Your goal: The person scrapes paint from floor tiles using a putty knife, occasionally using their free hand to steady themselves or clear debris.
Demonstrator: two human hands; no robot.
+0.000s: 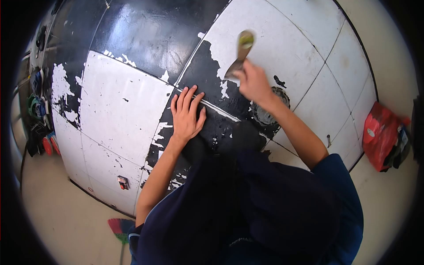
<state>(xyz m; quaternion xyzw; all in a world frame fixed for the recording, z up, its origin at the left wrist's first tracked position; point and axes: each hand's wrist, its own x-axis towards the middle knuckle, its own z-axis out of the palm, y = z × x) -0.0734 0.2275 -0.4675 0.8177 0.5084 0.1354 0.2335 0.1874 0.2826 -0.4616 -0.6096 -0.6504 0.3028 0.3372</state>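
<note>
My right hand point(256, 85) is closed on a scraper point(245, 40) with a yellow-green end, slightly blurred by motion. Its wide blade meets the ragged border between the black coating point(205, 66) and the white tile point(274, 35). I cannot make out exactly where my fingers grip it. My left hand point(187, 115) lies flat with fingers spread on the black-coated floor, near a tile joint. Close by my right wrist is a round grey patch or heap point(267, 112), partly hidden by the forearm.
A red plastic bag point(382, 134) with dark contents stands at the right wall. On the left tiles lies a small red-and-black item point(123, 182). A broom point(119, 229) is at the lower left, and footwear and other items point(39, 106) line the far left. Torn black remnants cover several tiles.
</note>
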